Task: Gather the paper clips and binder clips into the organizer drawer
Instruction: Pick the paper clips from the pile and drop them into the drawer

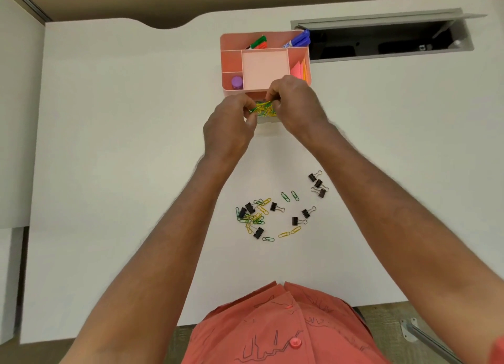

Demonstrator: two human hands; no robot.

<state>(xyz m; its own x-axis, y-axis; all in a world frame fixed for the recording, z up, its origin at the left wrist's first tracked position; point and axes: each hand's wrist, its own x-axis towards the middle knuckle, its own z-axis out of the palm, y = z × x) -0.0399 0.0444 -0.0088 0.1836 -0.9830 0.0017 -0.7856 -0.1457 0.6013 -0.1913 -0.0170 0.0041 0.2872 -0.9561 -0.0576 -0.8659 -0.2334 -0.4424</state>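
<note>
A pink desk organizer [231, 63] stands at the far middle of the white desk, its small front drawer [268, 120] pulled out toward me. My left hand [231, 129] and my right hand [296, 103] meet right over the drawer, both pinching a bunch of yellow and green paper clips [263, 109]. Much of the drawer is hidden by my fingers. Nearer to me, loose paper clips [256, 217] and black binder clips [298, 220] lie scattered on the desk, with three more binder clips [318, 184] off to the right.
The organizer holds markers [298, 39], sticky notes [300, 70] and a purple cap [237, 82]. An open cable hatch [381, 40] is cut into the desk at the back right. A white partition [16, 118] lines the left side.
</note>
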